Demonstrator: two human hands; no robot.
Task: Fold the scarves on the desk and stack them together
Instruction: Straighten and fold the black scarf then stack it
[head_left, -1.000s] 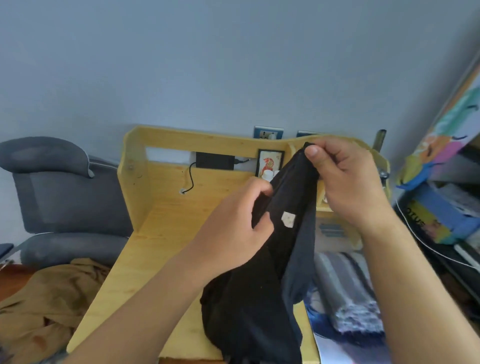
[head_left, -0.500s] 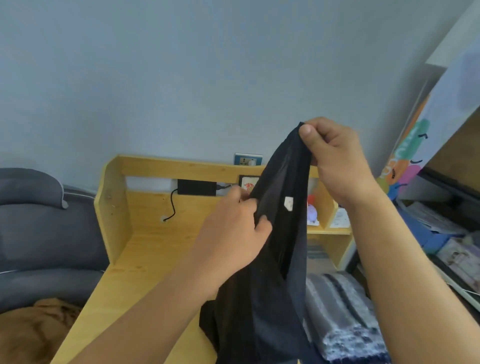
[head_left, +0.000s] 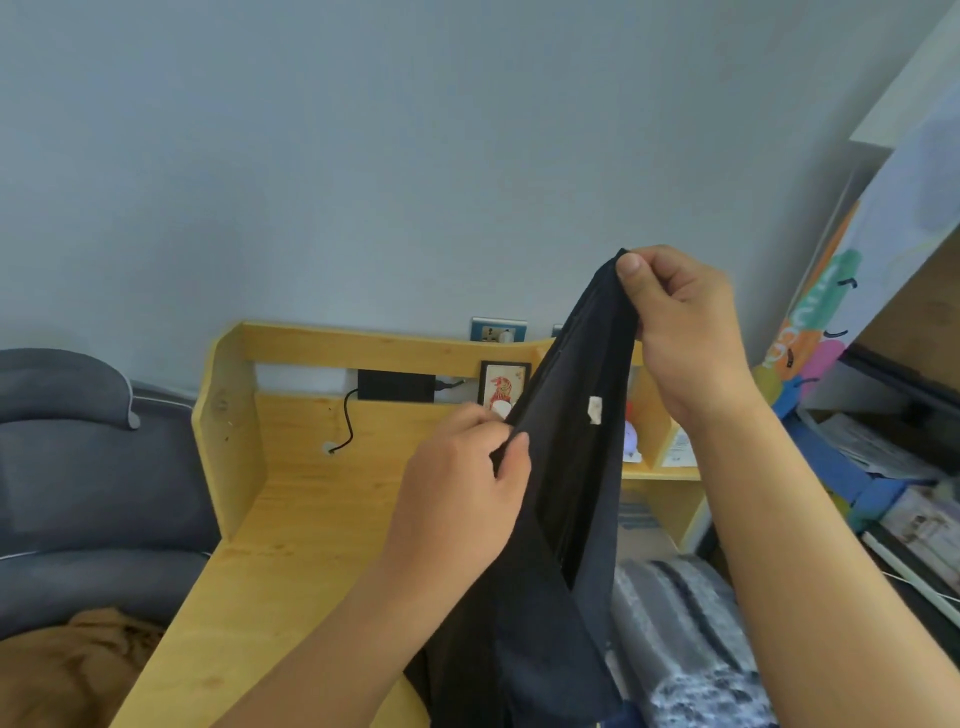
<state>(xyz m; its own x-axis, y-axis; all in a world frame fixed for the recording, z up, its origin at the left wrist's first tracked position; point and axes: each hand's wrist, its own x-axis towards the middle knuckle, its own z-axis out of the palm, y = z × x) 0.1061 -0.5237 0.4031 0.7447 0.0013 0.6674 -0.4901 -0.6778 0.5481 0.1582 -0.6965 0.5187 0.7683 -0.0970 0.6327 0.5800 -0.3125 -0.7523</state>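
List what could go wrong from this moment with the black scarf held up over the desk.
The right hand pinches only the top corner of the black scarf; it could slip out. The left hand grips a bunched edge, so the fold may come out uneven. The hanging end could drag over the grey striped scarf below.

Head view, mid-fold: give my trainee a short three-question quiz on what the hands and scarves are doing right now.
1. True or false: the black scarf lies flat on the desk.
2. Which hand pinches the scarf's top end? A) left hand B) right hand
3. Fill in: the grey striped scarf lies to the ___ of the black one.

Key: 1 false, both hands hold it up; 2 B; 3 right.
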